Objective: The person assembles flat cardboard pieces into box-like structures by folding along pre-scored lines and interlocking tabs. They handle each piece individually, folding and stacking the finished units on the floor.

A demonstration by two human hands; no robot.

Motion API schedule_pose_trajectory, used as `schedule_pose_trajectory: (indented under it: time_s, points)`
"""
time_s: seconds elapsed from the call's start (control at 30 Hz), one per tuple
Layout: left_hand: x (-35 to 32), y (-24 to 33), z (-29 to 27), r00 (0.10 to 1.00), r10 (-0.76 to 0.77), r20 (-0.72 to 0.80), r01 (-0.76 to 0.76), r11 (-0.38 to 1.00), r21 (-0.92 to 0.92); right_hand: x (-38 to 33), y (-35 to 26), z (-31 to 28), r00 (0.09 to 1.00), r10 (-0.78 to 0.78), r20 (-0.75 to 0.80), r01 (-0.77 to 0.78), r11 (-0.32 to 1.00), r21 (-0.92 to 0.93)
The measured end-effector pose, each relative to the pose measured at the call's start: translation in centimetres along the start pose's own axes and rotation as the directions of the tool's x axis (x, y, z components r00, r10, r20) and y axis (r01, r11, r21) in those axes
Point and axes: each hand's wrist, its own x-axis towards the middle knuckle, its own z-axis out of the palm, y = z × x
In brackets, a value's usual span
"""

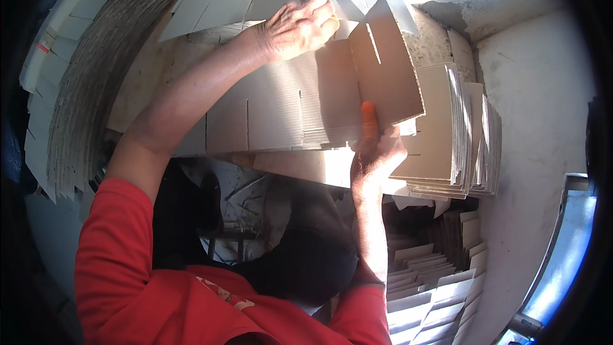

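A slotted brown cardboard sheet (pixel 274 112) lies across the work surface in front of me, its right end panel (pixel 386 64) folded up and standing. My right hand (pixel 380 152) grips the near edge by the fold. An orange cover sits on one of its digits, pressed against the cardboard, while the other fingers are partly hidden. At the far edge, my left hand (pixel 303 27) is closed with curled fingers. What it pinches, if anything, is hidden behind the knuckles.
Long rows of stacked cardboard (pixel 105 57) curve along the left. Pale slotted sheets (pixel 220 3) lie beyond my left hand. More cardboard stacks (pixel 434 128) stand at the right, with others (pixel 434 281) below them. A whitish wall (pixel 530 108) bounds the right side.
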Motion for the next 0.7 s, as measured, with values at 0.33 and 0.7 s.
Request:
schedule_pose_trajectory:
  time_s: [0.33, 0.7]
  points:
    - [2.0, 3.7, -4.5, 0.971, 0.218, -0.102, -0.224, 0.973, -0.055, 1.5, -0.3, -0.5, 0.997, -0.022, -0.069, 0.025, 0.999, 0.033]
    - [1.6, 5.3, -12.1, 0.985, 0.165, -0.052, -0.165, 0.986, 0.007, 2.5, -7.9, -5.1, 0.97, -0.187, 0.153, 0.23, 0.909, -0.348]
